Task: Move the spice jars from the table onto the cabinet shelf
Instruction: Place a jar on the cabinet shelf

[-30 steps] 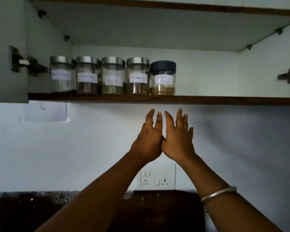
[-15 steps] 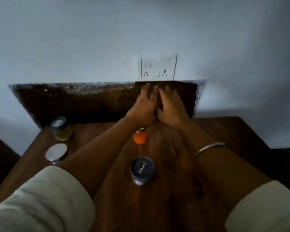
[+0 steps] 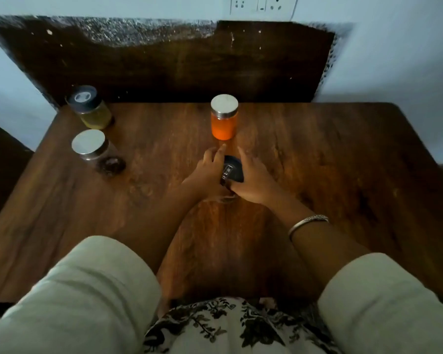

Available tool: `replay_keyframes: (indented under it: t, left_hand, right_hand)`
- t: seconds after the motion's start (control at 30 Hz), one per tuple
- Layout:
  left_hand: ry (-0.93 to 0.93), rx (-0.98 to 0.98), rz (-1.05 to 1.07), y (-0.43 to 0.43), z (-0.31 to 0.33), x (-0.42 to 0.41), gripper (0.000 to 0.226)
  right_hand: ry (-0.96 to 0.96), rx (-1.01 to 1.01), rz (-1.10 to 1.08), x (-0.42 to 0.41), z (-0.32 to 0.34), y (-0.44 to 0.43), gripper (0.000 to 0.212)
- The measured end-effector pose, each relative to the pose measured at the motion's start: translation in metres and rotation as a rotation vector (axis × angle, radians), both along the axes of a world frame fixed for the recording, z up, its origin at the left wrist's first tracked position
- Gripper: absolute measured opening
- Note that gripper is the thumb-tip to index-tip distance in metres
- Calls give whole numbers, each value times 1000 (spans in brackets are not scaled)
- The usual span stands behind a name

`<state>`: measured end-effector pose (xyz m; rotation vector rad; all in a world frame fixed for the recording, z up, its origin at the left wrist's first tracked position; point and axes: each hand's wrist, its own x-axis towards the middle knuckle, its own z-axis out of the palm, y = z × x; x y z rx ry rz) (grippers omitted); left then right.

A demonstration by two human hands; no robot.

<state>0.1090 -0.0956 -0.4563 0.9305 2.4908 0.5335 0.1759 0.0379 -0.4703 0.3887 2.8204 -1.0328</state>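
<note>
On the wooden table (image 3: 330, 159), a jar with a dark lid (image 3: 232, 170) stands in the middle. My left hand (image 3: 207, 172) and my right hand (image 3: 253, 181) press against its two sides, fingers pointing forward; its body is mostly hidden between them. Just beyond my fingertips stands an orange spice jar (image 3: 224, 125) with a silver lid. At the far left are a yellowish jar with a dark lid (image 3: 92, 112) and a silver-lidded jar with dark contents (image 3: 96, 153). The cabinet shelf is out of view.
A dark wooden board (image 3: 177, 65) leans against the wall behind the table. A wall socket (image 3: 262, 5) sits above it. My pale sleeves and patterned clothing fill the bottom of the view.
The view dropped from the cabinet shelf to the table. My hands came down from under the shelf and closed around the dark-lidded jar in the middle.
</note>
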Motion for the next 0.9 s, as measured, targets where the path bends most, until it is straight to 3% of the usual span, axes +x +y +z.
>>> replay_keyframes:
  t: [0.1,0.3,0.47,0.57,0.73,0.9]
  left_hand:
    - [-57,35,86,-4,-12,6,122]
    - [-69,153,182,-6,-17,11,107]
    - [-118,408,259,-10,-4,10,103]
    - [-274,657,298,-12,13,12,98]
    - [-581,1024,361,-10,46,14,69]
    - [-657,1115,306,-11,70,11,34]
  right_hand:
    - [-59,-51,-44,2,-10,-10,98]
    - [15,-43,-56,3,-15,-15,86]
    - [204,-218,-75,6,5,-12,76]
    - [345,-300,-131,7,27,-9,72]
    - [513,-357,-199,5,61,-5,61]
    - [485,-544,-131,9,75,2,68]
